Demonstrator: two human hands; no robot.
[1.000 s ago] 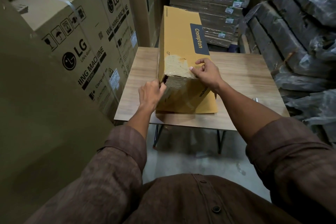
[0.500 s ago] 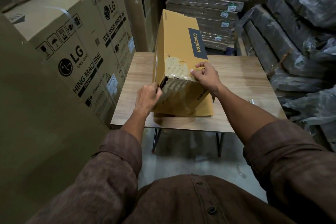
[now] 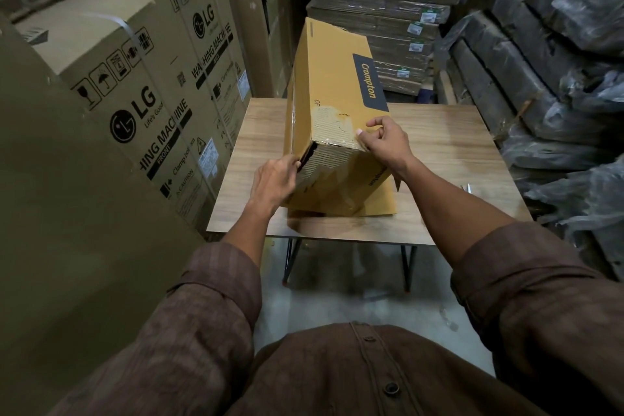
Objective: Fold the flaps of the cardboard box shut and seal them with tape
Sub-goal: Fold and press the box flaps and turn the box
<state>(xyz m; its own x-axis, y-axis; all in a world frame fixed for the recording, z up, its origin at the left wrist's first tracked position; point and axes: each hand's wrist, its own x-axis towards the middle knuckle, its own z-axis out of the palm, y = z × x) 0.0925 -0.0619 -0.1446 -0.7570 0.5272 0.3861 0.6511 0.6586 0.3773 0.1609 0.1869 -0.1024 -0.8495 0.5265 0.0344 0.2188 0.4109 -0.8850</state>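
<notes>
Pinching at the near top edge of the cardboard box, the right hand has thumb and forefinger drawn together on a strip of shiny clear tape that wraps over that edge; the other fingers curl loosely. Over at centre-left, the left hand curls its fingertips into a dark gap at the box's near left corner, gripping the cardboard edge there.

That box is long, mustard-yellow and rectangular, lying in the middle of the frame on a wood-grain table and running away from the camera, a dark blue label on top. Its near end looks rough: the outer paper is torn off in a pale patch, bare corrugated ridges showing, glossy tape wrinkled across them. The end flap hasn't closed flush at the left corner.

Tall brown cartons stand at left; dark plastic-wrapped bundles pile up at right.
</notes>
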